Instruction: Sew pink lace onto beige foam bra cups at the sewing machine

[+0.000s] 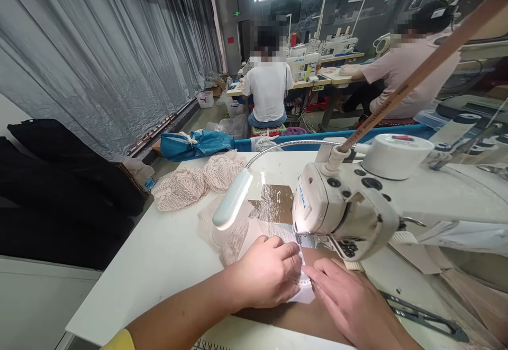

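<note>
A white sewing machine (341,207) stands on the white table (159,265). Under its head lies a piece of pale lace fabric (238,236). My left hand (268,273) lies on the lace just left of the needle area, fingers curled down and pressing it flat. My right hand (349,300) lies flat beside it, fingertips on the white edge of the lace (305,292). The needle itself is hidden behind the machine head.
A lit gooseneck lamp (232,199) hangs over the lace. A pile of lace cups (194,181) sits at the table's far left. Dark snips (424,315) lie at the right. Black cloth (59,181) is heaped on the left. Two people sit at machines behind.
</note>
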`<state>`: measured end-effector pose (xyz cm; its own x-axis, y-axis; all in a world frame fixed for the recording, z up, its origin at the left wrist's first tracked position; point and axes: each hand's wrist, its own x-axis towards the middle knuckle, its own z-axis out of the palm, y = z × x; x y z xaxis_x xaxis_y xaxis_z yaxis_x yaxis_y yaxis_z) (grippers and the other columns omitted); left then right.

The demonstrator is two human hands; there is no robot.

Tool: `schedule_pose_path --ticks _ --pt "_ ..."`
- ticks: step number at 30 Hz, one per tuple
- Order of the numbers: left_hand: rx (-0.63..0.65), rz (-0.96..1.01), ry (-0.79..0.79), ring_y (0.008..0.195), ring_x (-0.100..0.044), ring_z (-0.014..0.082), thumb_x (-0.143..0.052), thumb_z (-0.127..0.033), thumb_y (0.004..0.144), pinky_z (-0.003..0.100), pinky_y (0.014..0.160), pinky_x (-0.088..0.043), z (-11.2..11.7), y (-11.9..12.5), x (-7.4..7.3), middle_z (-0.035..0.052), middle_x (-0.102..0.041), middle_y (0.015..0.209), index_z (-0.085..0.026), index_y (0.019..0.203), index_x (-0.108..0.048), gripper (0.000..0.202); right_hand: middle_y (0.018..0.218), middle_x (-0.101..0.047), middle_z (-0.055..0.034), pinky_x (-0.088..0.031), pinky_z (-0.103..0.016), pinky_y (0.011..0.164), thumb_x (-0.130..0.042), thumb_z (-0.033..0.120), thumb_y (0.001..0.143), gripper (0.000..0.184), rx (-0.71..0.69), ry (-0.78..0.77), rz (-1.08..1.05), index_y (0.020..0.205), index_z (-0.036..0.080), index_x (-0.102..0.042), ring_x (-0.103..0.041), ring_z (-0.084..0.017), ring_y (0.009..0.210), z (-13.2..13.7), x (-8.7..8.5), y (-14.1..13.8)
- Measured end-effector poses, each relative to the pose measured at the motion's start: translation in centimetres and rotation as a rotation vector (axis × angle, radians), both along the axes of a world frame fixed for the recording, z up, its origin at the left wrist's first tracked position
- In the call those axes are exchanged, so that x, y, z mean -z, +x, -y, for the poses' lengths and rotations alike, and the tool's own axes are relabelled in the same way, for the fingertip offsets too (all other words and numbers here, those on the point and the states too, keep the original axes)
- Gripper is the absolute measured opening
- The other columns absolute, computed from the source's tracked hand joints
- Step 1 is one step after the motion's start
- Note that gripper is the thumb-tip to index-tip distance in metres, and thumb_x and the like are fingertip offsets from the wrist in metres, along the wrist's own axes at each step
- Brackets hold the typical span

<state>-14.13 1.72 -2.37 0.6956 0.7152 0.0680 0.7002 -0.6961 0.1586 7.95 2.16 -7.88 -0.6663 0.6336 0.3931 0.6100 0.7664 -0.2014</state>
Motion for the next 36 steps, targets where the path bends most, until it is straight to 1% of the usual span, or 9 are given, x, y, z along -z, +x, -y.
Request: schedule_pose_path --ticks 5,10,12,15,18,23,27,33,36 --pt "-0.009 0.019 -0.012 0.097 -0.052 0.0235 -0.048 -0.046 0.090 0.036 0.082 -0.043 -0.8 -0.3 0.2 0.0093 -0.053 0.131 -0.015 0.127 -0.049 0.048 0.084 -0.067 -0.0070 -0.042 -0.028 0.061 -0.033 0.009 0.090 0.039 0.035 0.096 -0.026 0.111 0.019 -0.064 -0.059 -0.016 0.069 -0.1 0.4 -0.2" --pt "-0.002 0.007 0.027 0.101 -0.051 0.0246 -0.044 -0.043 0.092 0.037 0.085 -0.041 -1.1 -0.5 0.0 0.0105 -0.054 0.131 -0.012 0.126 -0.050 0.045 0.090 -0.067 -0.0060 -0.040 -0.030 0.068 -0.034 0.007 0.089 0.040 0.026 0.114 -0.063 0.114 0.020 -0.062 -0.059 -0.017 0.074 -0.1 0.6 -0.1" --pt "0.002 0.003 0.046 0.099 -0.052 0.0237 -0.043 -0.037 0.093 0.037 0.084 -0.041 -1.0 -0.4 -0.1 0.0112 -0.055 0.128 -0.012 0.123 -0.052 0.039 0.084 -0.065 -0.0041 -0.038 -0.029 0.066 -0.035 0.006 0.088 0.038 -0.004 0.093 -0.076 0.111 0.021 -0.062 -0.058 -0.016 0.070 0.0 0.1 -0.1" --pt "0.038 -0.007 0.076 0.093 -0.053 0.0214 -0.039 -0.030 0.096 0.035 0.080 -0.040 -0.8 -0.2 0.0 0.0107 -0.058 0.121 -0.014 0.118 -0.055 0.031 0.072 -0.060 -0.0006 -0.035 -0.029 0.061 -0.037 0.005 0.085 0.035 -0.049 0.030 -0.063 0.100 0.023 -0.063 -0.054 -0.015 0.061 0.2 -1.1 -0.2" --pt "0.058 -0.016 0.097 0.090 -0.053 0.0205 -0.037 -0.027 0.097 0.035 0.079 -0.039 -0.7 -0.1 0.3 0.0095 -0.061 0.115 -0.014 0.114 -0.057 0.029 0.073 -0.059 0.0002 -0.035 -0.028 0.061 -0.038 0.004 0.084 0.034 -0.060 -0.001 -0.071 0.100 0.023 -0.062 -0.054 -0.014 0.061 0.4 -1.7 -0.2" --pt "0.026 0.019 0.094 0.091 -0.053 0.0208 -0.039 -0.027 0.096 0.035 0.080 -0.040 -0.9 -0.1 0.4 0.0086 -0.061 0.118 -0.015 0.116 -0.057 0.030 0.075 -0.060 -0.0005 -0.033 -0.030 0.060 -0.037 0.006 0.087 0.034 -0.031 -0.010 -0.084 0.103 0.023 -0.061 -0.054 -0.016 0.064 0.5 -1.0 -0.2" --pt "0.013 0.019 0.095 0.092 -0.053 0.0206 -0.043 -0.025 0.094 0.035 0.082 -0.040 -1.3 -0.2 0.2 0.0085 -0.060 0.121 -0.015 0.117 -0.057 0.029 0.074 -0.061 -0.0015 -0.033 -0.031 0.058 -0.035 0.007 0.088 0.034 -0.007 0.021 -0.070 0.105 0.022 -0.061 -0.056 -0.016 0.064 0.3 -0.6 -0.3" --pt "0.051 -0.035 0.168 0.092 -0.054 0.0204 -0.049 -0.020 0.090 0.035 0.082 -0.039 -1.2 -0.2 0.6 0.0123 -0.061 0.117 -0.011 0.114 -0.058 0.027 0.082 -0.066 -0.0042 -0.039 -0.030 0.061 -0.035 0.005 0.087 0.039 0.010 0.101 -0.038 0.112 0.018 -0.062 -0.058 -0.016 0.064 0.1 0.1 -0.3" --pt "0.037 -0.036 0.164 0.093 -0.054 0.0210 -0.051 -0.020 0.089 0.036 0.084 -0.039 -1.1 -0.2 0.8 0.0123 -0.061 0.118 -0.011 0.116 -0.057 0.029 0.086 -0.069 -0.0058 -0.043 -0.030 0.061 -0.035 0.005 0.086 0.040 0.015 0.126 -0.023 0.111 0.017 -0.064 -0.060 -0.016 0.065 0.0 -0.1 -0.3"
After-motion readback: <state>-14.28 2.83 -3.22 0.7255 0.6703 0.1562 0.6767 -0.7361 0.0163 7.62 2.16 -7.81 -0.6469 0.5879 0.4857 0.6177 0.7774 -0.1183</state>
